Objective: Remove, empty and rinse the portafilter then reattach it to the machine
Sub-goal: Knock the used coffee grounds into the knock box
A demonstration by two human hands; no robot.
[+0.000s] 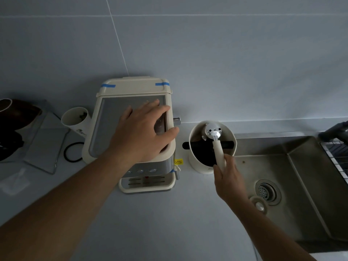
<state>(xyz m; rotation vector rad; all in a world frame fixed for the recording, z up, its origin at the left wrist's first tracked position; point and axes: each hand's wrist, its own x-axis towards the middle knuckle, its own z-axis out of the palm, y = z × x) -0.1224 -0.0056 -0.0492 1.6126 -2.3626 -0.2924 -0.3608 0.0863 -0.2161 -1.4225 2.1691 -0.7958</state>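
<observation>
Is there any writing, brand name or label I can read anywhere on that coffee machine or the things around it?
Nothing here can be read for certain.
Yellow sticker on the right side of the espresso machine: dark print, too small and blurred to read.
White cup left of the machine: a small dark mark low on its side, not legible.
Blue tape strips on the machine's top: no text.
Knock box and portafilter: no text visible.

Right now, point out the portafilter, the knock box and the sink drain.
portafilter [219, 147]: head view, on its cream handle.
knock box [194, 161]: head view, on its outer white wall.
sink drain [265, 191]: head view, on the metal strainer.
</observation>
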